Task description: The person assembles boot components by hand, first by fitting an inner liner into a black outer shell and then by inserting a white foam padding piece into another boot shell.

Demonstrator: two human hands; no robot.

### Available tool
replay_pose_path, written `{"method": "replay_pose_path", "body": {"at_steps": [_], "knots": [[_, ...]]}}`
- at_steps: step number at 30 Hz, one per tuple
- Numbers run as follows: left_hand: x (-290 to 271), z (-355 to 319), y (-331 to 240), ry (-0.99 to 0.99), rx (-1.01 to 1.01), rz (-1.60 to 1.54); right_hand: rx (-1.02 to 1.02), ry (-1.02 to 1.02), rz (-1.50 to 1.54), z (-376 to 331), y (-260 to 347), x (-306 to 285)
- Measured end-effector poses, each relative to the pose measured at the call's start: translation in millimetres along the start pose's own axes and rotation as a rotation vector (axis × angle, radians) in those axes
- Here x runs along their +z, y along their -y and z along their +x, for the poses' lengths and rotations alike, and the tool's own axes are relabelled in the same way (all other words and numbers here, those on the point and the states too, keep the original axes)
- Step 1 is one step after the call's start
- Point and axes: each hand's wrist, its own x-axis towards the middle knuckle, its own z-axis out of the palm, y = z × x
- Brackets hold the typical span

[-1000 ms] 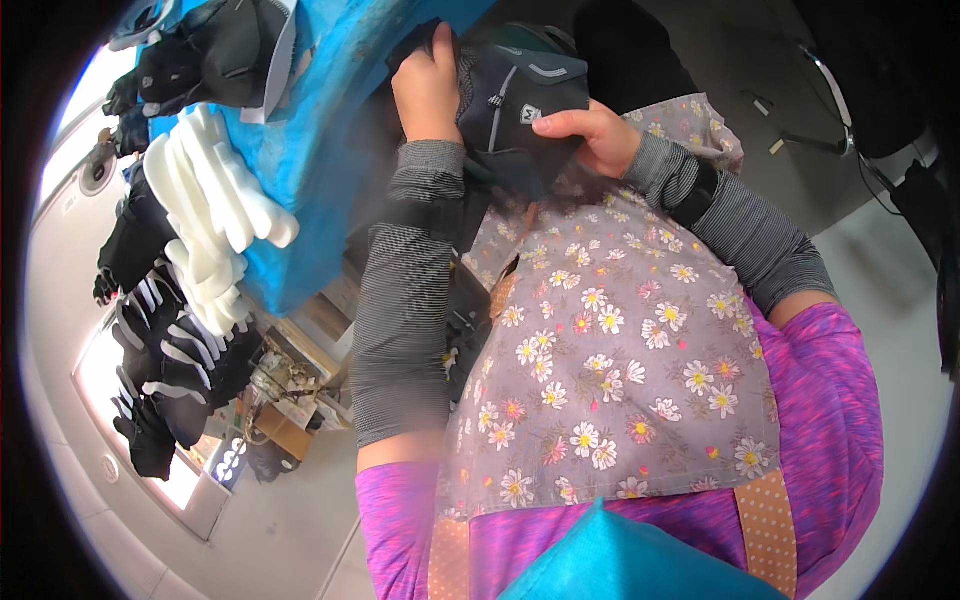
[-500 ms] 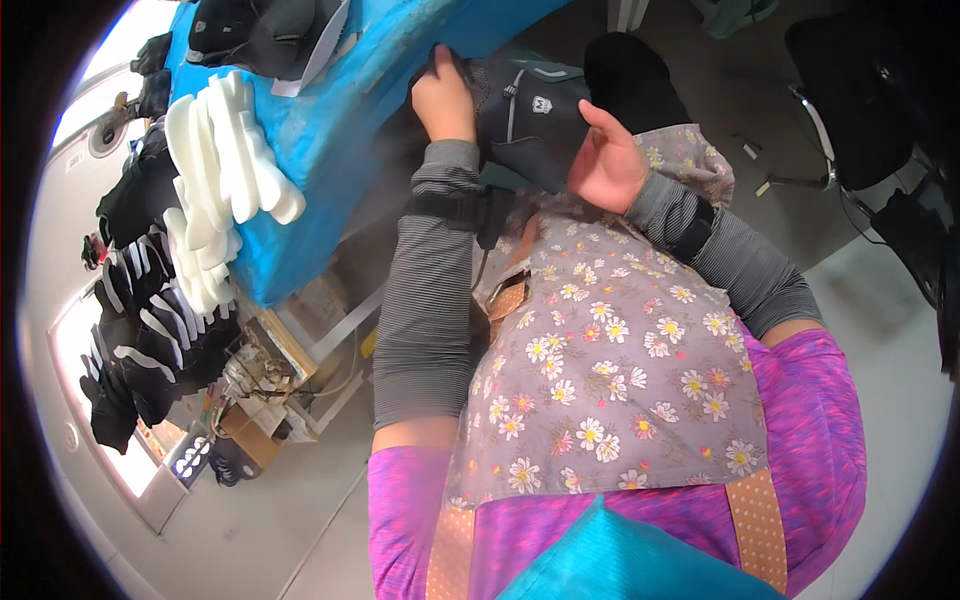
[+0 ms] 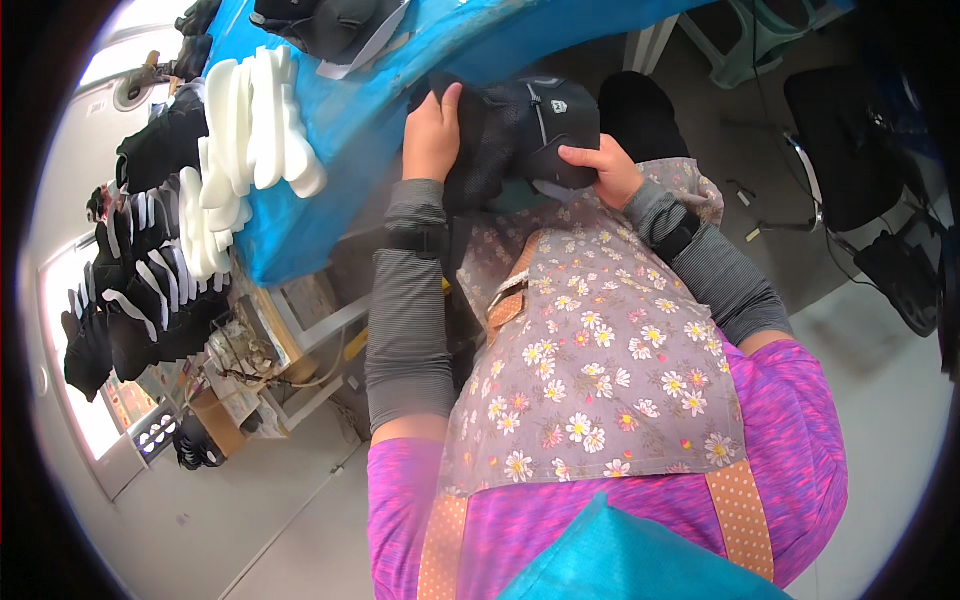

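Observation:
A limp black shoe upper, part mesh and part smooth panel with a pale line and a small light emblem, is stretched between my hands above my lap. My left hand is closed on its mesh end, thumb pointing up. At the other end my right hand grips the lower edge, its thumb on the outer face and the fingers hidden behind. A pale inner edge shows under the panel next to my right thumb.
A blue-covered table lies ahead and left, bearing white insoles and more black pieces. Black shoe parts hang at the far left. A black chair stands right, a green stool behind.
My right hand, previously open with its palm turned up against the piece, has closed on its edge. The upper has turned and shifted slightly right and down in view.

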Motion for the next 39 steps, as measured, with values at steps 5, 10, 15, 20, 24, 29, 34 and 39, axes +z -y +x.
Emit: {"method": "replay_pose_path", "body": {"at_steps": [5,10,15,20,24,29,34,39], "knots": [[1.8,-15.6,7.8,-0.069,-0.065,-0.121,0.041,0.031,0.028,1.2,4.0,-4.9],[-27.6,-47.3,12.0,0.305,-0.587,-1.405,0.09,-0.013,0.323,-5.3,-5.0,0.1],[-24.0,-79.5,3.4,0.508,-0.706,-1.475,0.142,0.151,0.382,-6.9,-8.4,-23.8],[-5.9,-98.2,-9.1,0.314,-0.529,-0.757,0.083,0.026,-0.166,-9.5,-11.7,-4.1],[-28.5,-83.6,-60.2,-0.206,-0.094,-0.395,0.011,0.079,-0.119,-24.8,11.3,17.3],[-33.2,-38.3,-96.8,-0.307,0.145,-0.058,-0.083,0.137,0.127,-35.0,41.3,28.9],[-1.5,13.4,-101.0,-0.178,0.397,0.107,0.003,-0.01,0.492,-26.0,41.8,4.9],[16.9,41.1,-55.9,0.088,0.416,0.285,0.098,-0.101,0.663,-15.9,18.6,6.2]]}}
